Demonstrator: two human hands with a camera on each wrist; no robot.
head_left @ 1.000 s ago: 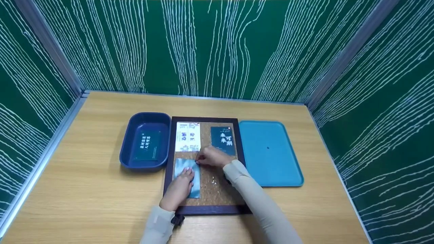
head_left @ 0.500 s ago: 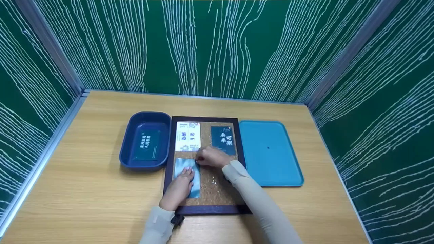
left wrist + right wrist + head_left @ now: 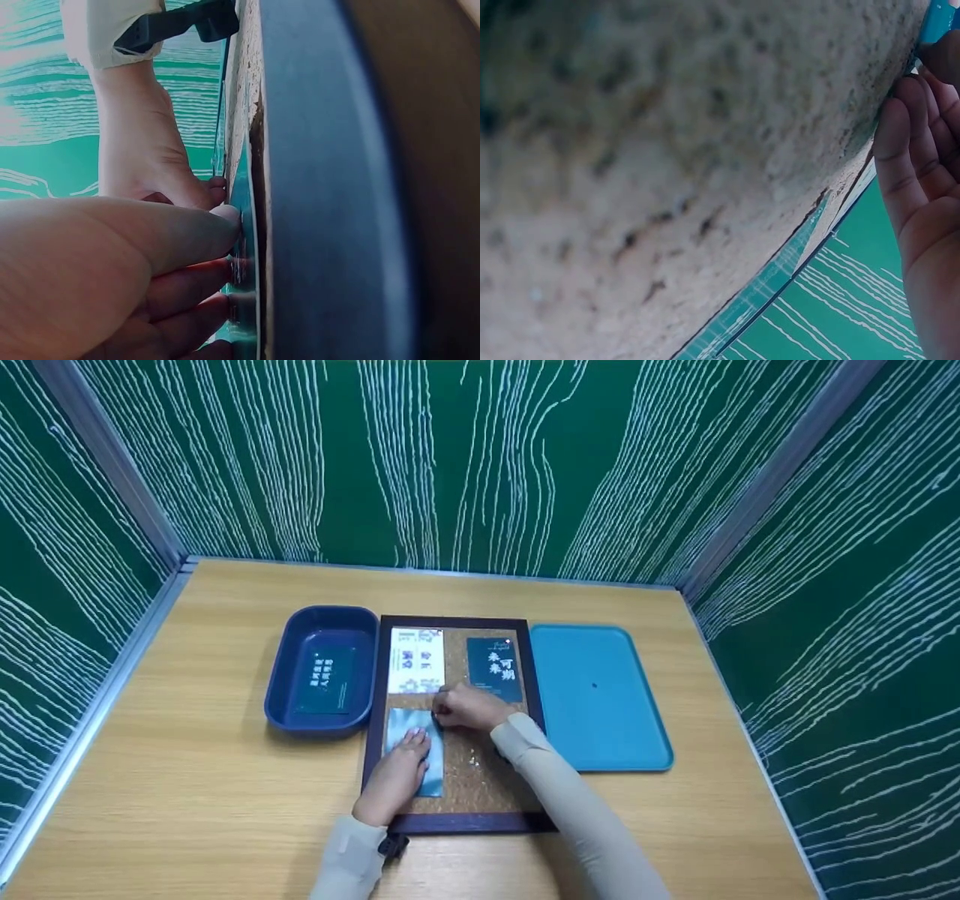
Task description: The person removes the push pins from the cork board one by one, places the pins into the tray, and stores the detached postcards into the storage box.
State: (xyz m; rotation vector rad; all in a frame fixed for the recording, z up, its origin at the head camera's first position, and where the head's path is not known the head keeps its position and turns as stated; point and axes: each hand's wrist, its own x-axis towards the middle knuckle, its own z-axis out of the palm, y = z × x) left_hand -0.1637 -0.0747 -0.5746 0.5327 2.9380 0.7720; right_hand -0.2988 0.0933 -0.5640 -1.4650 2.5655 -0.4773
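A light blue card point(image 3: 433, 781) lies on the lower left of a dark-framed cork board point(image 3: 491, 795). My left hand point(image 3: 396, 781) presses it down with extended fingers; the left wrist view shows the thumb point(image 3: 214, 229) and fingertips against its surface. At the card's top right corner, my right hand point(image 3: 471, 707) has thumb and fingertips drawn together. They pinch a tiny thing, apparently a pushpin, nearly all hidden by the fingers. In the right wrist view the right hand point(image 3: 930, 165) meets the cork beside the card's edge.
A white printed card point(image 3: 416, 660) and a dark green card point(image 3: 491, 664) occupy the board's upper half. Small clear pieces point(image 3: 473, 759) lie on the cork. Left of the board stands a navy basin point(image 3: 276, 690) holding another green card point(image 3: 326, 681); a teal tray point(image 3: 600, 720) is at right.
Both hands stay in almost the same place. The right fingertips have closed in slightly over the card's corner.
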